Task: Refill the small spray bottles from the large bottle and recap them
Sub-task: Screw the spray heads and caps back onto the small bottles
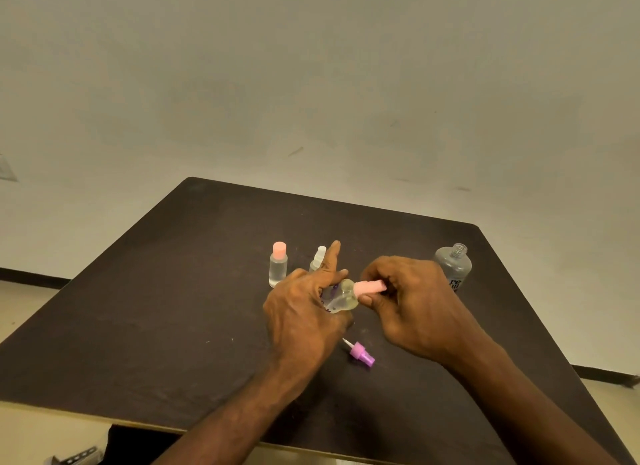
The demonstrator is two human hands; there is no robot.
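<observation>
Bottle [341, 300] tilted, gripped in left hand [304, 312] | right hand [412, 305] fingers pinch its pink cap [370, 287] | purple sprayer [362, 354] lies on table [173, 309]

Large bottle [454, 266] label perhaps half-hidden.

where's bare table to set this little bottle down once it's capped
Bare table runs left of the pink-capped bottle, and along the far edge. Crowded: the middle, around both hands, the purple sprayer and the large bottle.

The table [173, 309] top is dark and matt. The 2 standing small bottles [277, 269] are clear, glossy plastic. The large bottle [453, 265] is translucent grey.
</observation>
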